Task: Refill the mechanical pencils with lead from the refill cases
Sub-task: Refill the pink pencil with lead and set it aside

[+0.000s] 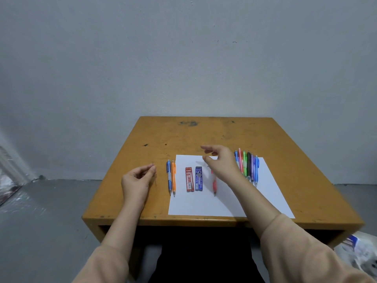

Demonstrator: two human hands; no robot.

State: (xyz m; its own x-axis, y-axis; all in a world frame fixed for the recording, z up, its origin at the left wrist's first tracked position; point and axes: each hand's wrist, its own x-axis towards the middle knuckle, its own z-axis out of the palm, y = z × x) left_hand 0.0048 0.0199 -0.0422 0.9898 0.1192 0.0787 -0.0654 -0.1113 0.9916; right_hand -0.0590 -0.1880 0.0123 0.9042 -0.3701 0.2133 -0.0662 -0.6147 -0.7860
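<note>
My left hand hovers over the table left of the paper, its fingertips pinching what looks like a thin dark pencil lead. My right hand hangs above the white paper with fingers loosely spread, holding nothing. Partly under it lies a red mechanical pencil. A red refill case and a blue refill case lie side by side on the paper. A blue pencil and an orange pencil lie at the paper's left edge. Several coloured pencils lie in a row behind my right wrist.
The worn yellow-brown table stands against a grey wall, with grey floor to the left. A white plastic bag lies on the floor at the lower right. Clutter lies on the floor at the far left edge.
</note>
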